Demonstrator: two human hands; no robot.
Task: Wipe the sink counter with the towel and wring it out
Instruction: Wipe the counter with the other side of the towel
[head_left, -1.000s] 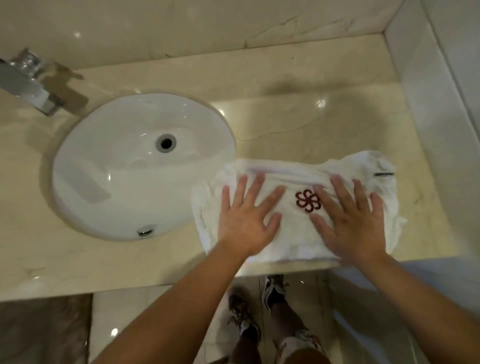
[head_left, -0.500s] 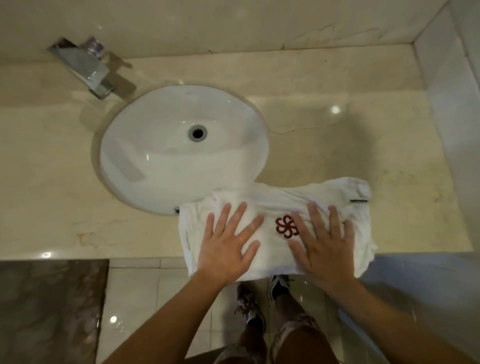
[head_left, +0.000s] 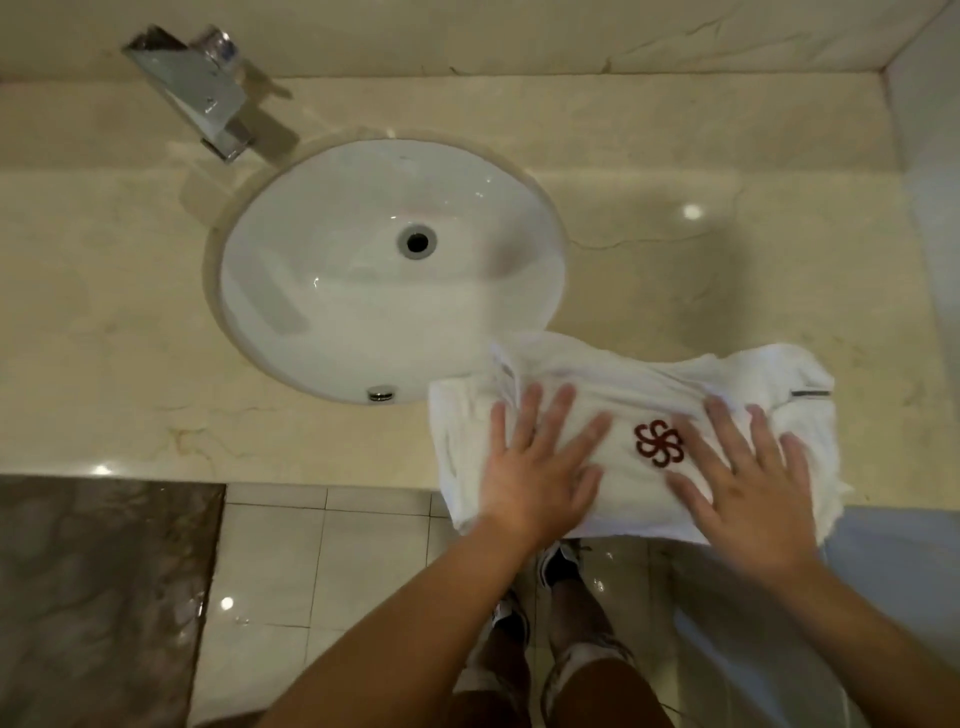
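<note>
The towel (head_left: 634, 441) lies flat on the desk (head_left: 130, 322) at its front edge, just right of the sink (head_left: 363, 291). Its long axis runs left to right, along that front edge. The towel's far left corner touches or slightly overlaps the sink's rim, and its near edge hangs a little over the front of the desk.

Both hands press down on the towel with straight, spread fingers; neither grip is clenched and neither grasps the cloth. The left hand (head_left: 535, 467) sits on the left half, the one nearer the sink. The right hand (head_left: 748, 483) sits on the right half, and the red emblem (head_left: 658, 442) shows between them.

The unwiped desk stretches mostly to the left, past the front of the sink, and also behind the towel toward the back wall. A sideways stroke would therefore be led by the left hand, with the towel travelling along its own length.

The faucet (head_left: 197, 93) stands well apart at the far left, behind the sink. The hands look slightly blurred, so they are probably sliding, though the direction cannot be told. Wringing is not yet begun.
</note>
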